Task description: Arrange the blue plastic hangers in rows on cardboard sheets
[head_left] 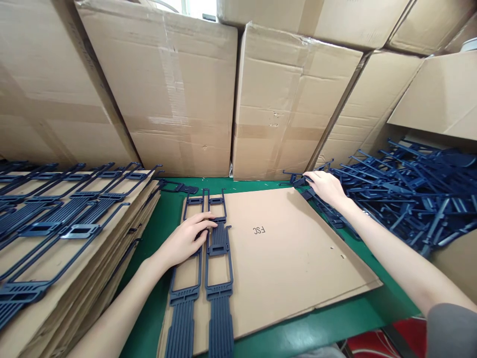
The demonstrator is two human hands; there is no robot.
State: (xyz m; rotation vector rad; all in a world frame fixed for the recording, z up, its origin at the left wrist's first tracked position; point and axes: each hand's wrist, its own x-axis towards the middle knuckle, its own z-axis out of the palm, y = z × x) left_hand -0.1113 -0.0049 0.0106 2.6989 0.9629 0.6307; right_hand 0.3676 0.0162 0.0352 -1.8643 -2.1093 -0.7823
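Note:
Two long dark blue plastic frames with ribbed panels lie side by side on the left part of a flat cardboard sheet (283, 248). My left hand (188, 237) rests across the left frame (182, 323), its fingers spread and their tips touching the ribbed middle of the right frame (220, 318). At the sheet's far right corner, my right hand (326, 186) has its fingers closed on a dark blue plastic frame (299, 180), which is partly hidden by the hand. More blue pieces (328, 211) lie beneath that wrist, along the sheet's right edge.
A stack of cardboard sheets layered with blue frames (84, 231) stands at left. Loose blue parts (421, 194) are heaped at right by an open carton. A single blue piece (181, 187) lies behind the sheet on the green table (298, 338). Large cartons (167, 94) line the back.

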